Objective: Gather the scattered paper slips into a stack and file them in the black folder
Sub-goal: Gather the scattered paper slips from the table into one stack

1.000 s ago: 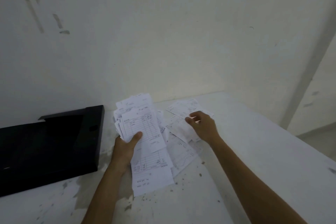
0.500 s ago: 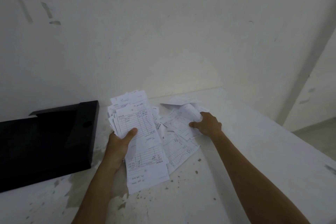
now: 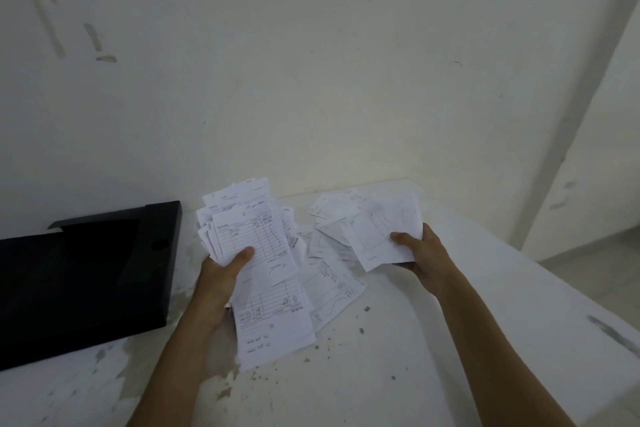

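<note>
Plain off-white wall (image 3: 311, 62) fills most of the upper frame, scuffed with a few grey streaks at the upper left, and below it sits a white table (image 3: 450, 340) that's pretty chipped and speckled along the bottom. Over at the left edge of the frame, about mid-height, the black folder (image 3: 86, 281) lies flat on the table and looks to be lying open, though it's so dark I can't make out anything inside. Just right of it, the left hand (image 3: 221, 274) is clamped on a messy stack of paper slips (image 3: 249, 232), thumb pressed across the front sheet, which has a printed grid and some handwriting on it. That stack is fanned out and held up off the table, tilted toward the camera, with one longer slip (image 3: 273, 326) running down below the hand toward the bottom centre; can't tell if that one is part of the grip or just lying on the table. Right of centre, the right hand (image 3: 420, 253) is pinching a few loose slips (image 3: 381, 236), thumb on top, fingers underneath, lifted a bit. Between the two hands more scattered slips (image 3: 329, 274) are spread on the table, overlapping each other, reaching back toward the wall. Both forearms come in from the bottom of the frame.
</note>
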Tool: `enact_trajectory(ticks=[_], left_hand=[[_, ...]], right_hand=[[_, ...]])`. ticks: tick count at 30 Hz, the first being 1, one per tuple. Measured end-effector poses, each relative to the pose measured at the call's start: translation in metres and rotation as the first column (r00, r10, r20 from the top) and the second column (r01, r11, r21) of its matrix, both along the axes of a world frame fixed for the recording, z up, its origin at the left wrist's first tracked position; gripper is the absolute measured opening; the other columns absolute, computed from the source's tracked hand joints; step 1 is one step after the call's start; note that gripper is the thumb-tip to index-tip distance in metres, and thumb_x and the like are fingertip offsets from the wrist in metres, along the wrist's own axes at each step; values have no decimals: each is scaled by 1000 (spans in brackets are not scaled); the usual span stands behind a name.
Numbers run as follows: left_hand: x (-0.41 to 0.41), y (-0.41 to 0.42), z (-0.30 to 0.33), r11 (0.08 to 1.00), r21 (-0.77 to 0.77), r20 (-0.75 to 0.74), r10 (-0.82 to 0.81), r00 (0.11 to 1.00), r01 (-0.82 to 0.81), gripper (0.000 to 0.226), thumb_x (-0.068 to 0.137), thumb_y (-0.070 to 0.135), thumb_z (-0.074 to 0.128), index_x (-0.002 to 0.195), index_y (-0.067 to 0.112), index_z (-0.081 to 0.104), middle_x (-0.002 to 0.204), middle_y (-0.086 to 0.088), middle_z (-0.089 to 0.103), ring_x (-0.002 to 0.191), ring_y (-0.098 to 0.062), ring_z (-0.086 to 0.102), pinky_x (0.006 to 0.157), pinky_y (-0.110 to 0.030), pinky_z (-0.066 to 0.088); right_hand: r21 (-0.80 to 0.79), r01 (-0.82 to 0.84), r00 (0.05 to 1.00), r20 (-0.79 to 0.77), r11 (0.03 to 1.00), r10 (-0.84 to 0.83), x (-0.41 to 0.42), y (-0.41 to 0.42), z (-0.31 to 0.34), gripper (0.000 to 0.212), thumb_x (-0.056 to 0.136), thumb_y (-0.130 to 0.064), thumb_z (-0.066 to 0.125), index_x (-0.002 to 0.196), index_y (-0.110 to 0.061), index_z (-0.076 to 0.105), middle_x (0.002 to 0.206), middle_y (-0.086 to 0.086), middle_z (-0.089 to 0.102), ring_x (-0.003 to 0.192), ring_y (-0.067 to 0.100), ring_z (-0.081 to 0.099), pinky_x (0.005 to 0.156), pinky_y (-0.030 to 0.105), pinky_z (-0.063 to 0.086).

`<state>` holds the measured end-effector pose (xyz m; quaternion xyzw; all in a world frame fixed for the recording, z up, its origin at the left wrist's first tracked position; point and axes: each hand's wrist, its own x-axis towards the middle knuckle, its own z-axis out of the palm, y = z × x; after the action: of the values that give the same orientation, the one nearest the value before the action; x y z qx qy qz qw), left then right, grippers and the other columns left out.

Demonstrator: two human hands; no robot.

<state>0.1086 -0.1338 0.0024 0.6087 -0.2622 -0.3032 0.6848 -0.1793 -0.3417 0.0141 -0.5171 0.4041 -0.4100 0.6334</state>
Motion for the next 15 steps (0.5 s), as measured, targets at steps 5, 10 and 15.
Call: enact_trajectory(ticks=[5,10,15], left_hand=[[-19,-1,20,989,-37,-119,-150,982,146,41,88,21,73,128,20,65,119,-3,73,110,-26,68,90,-41,57],[-38,-3,28,986,-62,-234,-167,958,156,39,88,16,73,126,15,67,119,-8,74,109,-27,69,93,-41,55],[-45,3,25,991,-49,-262,-132,956,124,32,88,14,73,119,15,69,113,-9,75,103,-27,71,83,-37,58]], right_hand=[[-93,-20,998,63,995,25,17,29,7,36,88,-12,75,118,-18,58,123,10,68,107,32,69,84,51,61],[-177,-124,983,111,976,145,44,64,17,32,94,-13,68,125,-20,60,121,7,72,106,29,71,86,52,61],[-211,-283,951,67,936,302,62,90,26,25,104,-27,52,128,-23,58,125,0,71,110,24,70,92,51,59]])
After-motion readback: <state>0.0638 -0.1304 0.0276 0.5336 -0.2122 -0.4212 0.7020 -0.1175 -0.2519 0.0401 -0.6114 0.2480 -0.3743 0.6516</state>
